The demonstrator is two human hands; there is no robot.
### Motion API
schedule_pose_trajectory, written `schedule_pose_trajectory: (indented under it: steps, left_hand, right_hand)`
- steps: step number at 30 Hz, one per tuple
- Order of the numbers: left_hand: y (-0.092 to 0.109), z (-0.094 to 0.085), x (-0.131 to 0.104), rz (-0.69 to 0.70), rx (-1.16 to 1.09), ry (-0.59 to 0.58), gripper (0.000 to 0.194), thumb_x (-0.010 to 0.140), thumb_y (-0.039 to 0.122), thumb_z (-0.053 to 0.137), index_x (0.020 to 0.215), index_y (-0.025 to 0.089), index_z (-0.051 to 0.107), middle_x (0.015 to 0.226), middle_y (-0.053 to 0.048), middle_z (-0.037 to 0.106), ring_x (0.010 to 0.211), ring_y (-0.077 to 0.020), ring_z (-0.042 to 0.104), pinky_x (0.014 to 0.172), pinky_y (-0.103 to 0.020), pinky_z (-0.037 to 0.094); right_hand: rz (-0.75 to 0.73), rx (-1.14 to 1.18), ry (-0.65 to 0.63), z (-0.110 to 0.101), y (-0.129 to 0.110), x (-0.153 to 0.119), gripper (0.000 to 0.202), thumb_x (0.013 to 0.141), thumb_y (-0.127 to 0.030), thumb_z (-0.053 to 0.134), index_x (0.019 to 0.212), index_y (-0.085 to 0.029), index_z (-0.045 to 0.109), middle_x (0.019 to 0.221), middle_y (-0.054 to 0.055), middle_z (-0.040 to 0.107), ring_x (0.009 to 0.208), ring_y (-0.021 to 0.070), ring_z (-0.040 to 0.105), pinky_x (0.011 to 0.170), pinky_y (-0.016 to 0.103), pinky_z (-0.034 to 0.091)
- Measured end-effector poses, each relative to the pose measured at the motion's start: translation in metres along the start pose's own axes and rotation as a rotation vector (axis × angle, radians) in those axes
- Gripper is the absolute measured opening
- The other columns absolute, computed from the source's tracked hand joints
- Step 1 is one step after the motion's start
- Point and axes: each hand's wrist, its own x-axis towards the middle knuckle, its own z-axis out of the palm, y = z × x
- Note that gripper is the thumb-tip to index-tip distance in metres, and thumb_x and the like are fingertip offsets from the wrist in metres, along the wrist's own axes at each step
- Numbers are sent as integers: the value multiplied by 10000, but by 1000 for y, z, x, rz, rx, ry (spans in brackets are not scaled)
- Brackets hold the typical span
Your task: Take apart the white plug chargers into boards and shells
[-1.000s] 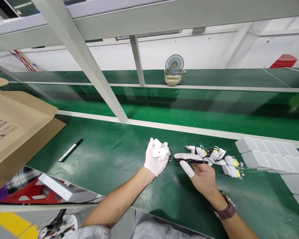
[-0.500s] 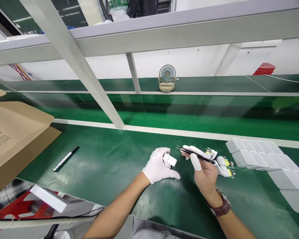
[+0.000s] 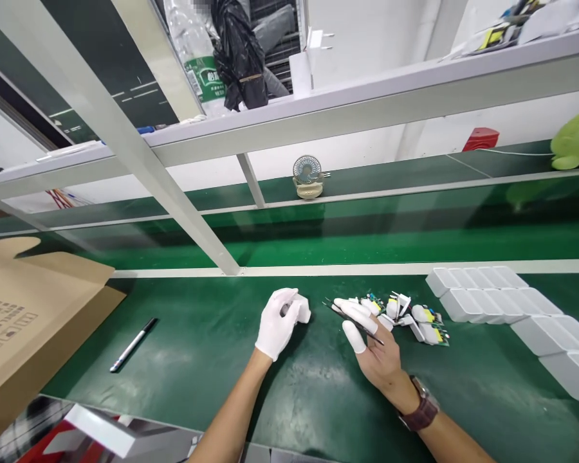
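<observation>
My left hand (image 3: pixel 276 326), in a white glove, is closed around a small white plastic piece (image 3: pixel 303 310), which its fingers mostly cover. A pair of slim black tweezers (image 3: pixel 377 339) lies across my right hand (image 3: pixel 382 357), held by fingers with white finger covers. The tweezer tips point left toward the left hand, a short way apart from it. Just beyond and beside the right hand is a cluster of small circuit boards with white and yellow parts (image 3: pixel 433 333), partly hidden by the fingers.
Clear plastic bins (image 3: pixel 535 334) line the right side of the green table (image 3: pixel 197 334). A black-and-white marker (image 3: pixel 132 346) and an open cardboard box (image 3: pixel 43 315) are at left. A small fan (image 3: pixel 307 177) stands on the back ledge, below a shelf beam (image 3: pixel 367 106) and behind a slanted post (image 3: pixel 174 202).
The camera view has tilted up. My left hand's fingers and thumb have come together over the white piece, where before they were spread around it. The tweezers remain in my right hand.
</observation>
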Motion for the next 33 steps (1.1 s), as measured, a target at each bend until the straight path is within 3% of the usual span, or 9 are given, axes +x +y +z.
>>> schedule_pose_trajectory:
  steps: [4,7,11,14,19,23,26,29,33]
  left_hand:
    - [-13,-2,2,31,444,-193,863,478,481,906,1244,176,650,1434,-204,519,1392,-452,369,1160,-596,261]
    - [-10,-11,2,-35,418,-234,1204,351,549,920,1408,148,506,1558,-236,361,1460,-482,237,1189,-616,174]
    - [24,-36,-3,-186,-419,-239,1053,659,869,563,1476,219,429,1610,-171,304,1457,-426,299,1155,-576,289]
    - [48,-47,-9,-359,-1034,-333,1088,704,961,292,1433,179,496,1563,-204,389,1432,-435,352,1125,-575,326]
    - [56,-46,-11,-460,-1295,-399,1138,682,979,263,1410,147,530,1556,-211,400,1450,-424,333,1154,-558,295]
    - [58,-33,-12,-469,-1240,-367,1006,716,931,395,1365,186,580,1516,-180,467,1390,-399,431,1090,-524,400]
    - [61,-11,-27,-445,-993,-402,613,782,644,701,1217,213,685,1291,-145,650,1161,-327,617,903,-418,532]
    - [57,8,-45,-478,-837,-472,277,820,432,746,996,218,753,964,-105,712,830,-236,675,664,-335,549]
    - [40,-18,-33,-403,-442,-274,402,912,564,528,1003,215,704,774,-83,675,659,-221,646,596,-359,553]
  right_hand:
    - [-11,10,-19,-1,-1,2,489,921,-118,600,1379,-287,570,1331,80,655,1242,286,623,1050,504,553]
    - [-18,3,-28,-1,-3,3,498,926,-121,593,1390,-296,559,1334,75,654,1234,285,628,1023,481,577]
    - [-58,-8,-36,1,-4,2,512,925,-110,583,1404,-289,548,1347,78,643,1257,285,611,1020,459,585]
    - [-84,-3,-78,2,-4,-2,553,916,-82,583,1430,-275,518,1373,89,619,1273,283,597,1065,472,552]
    - [-154,-14,-148,2,-7,-7,598,892,-30,594,1440,-251,501,1411,119,576,1282,292,583,1053,474,554]
    - [-232,-56,-176,1,-8,-5,619,896,-26,575,1461,-254,467,1394,124,586,1300,296,562,1036,507,555]
    - [-329,-123,-254,2,-8,-1,603,894,-35,570,1449,-250,481,1402,126,584,1359,316,503,1038,538,544]
    - [-373,-203,-348,7,-10,-1,525,910,-28,481,1388,-233,548,1424,125,569,1378,303,485,1048,529,536]
    - [-327,-321,-436,15,-10,-9,474,948,-148,541,1420,-181,509,1468,158,517,1411,319,437,1104,539,485]
